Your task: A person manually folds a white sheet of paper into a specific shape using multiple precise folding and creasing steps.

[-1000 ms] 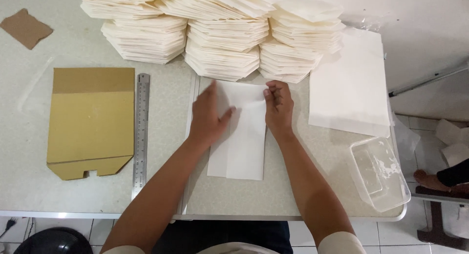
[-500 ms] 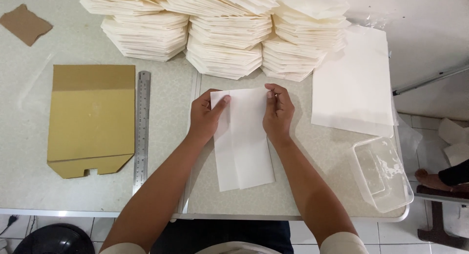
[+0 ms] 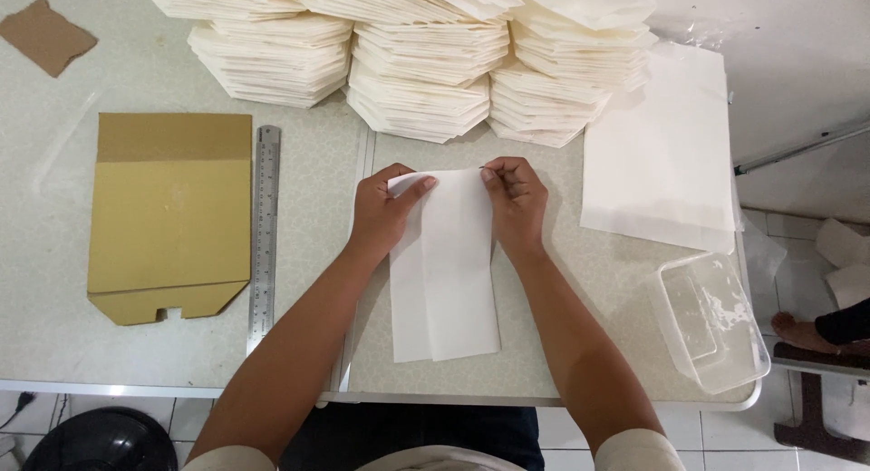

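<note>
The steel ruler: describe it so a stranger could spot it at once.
On the speckled table, look left of the hands. The steel ruler lies lengthwise beside the brown cardboard template, along its right edge. It is the only thin, shiny metal strip among paper and card.

A folded white paper sheet [image 3: 444,271] lies on the speckled grey table [image 3: 317,190], the left hand [image 3: 385,213] and right hand [image 3: 515,203] on its far corners. Behind it stand stacks of folded white paper [image 3: 417,63]. To its left lies a steel ruler [image 3: 264,235], then a flat brown cardboard template [image 3: 170,215]. To its right lie flat white sheets [image 3: 662,154], and nearer, seemingly overhanging the table edge, a clear plastic tub [image 3: 711,321].
</note>
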